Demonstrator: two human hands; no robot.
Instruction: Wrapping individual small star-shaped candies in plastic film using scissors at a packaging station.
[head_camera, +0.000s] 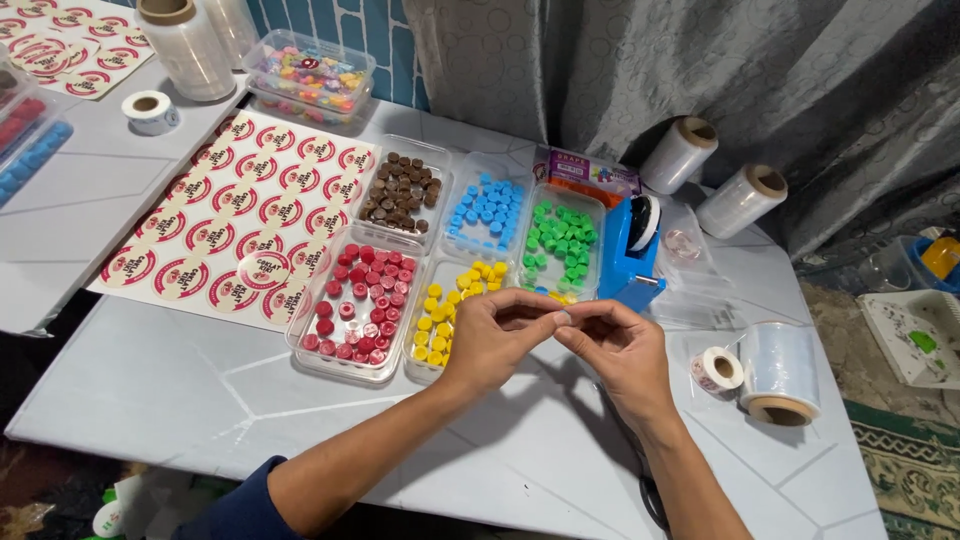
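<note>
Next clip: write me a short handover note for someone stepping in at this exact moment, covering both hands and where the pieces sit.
Left hand and right hand: fingertips meet above the table; too small to tell what they pinch.
Things: clear trays hold red pieces, yellow pieces, brown pieces, blue pieces and green pieces. Blue tape dispenser stands right of them; sticker sheet lies left.
Done: pieces sorted by colour.
Left: cannot tell.
</note>
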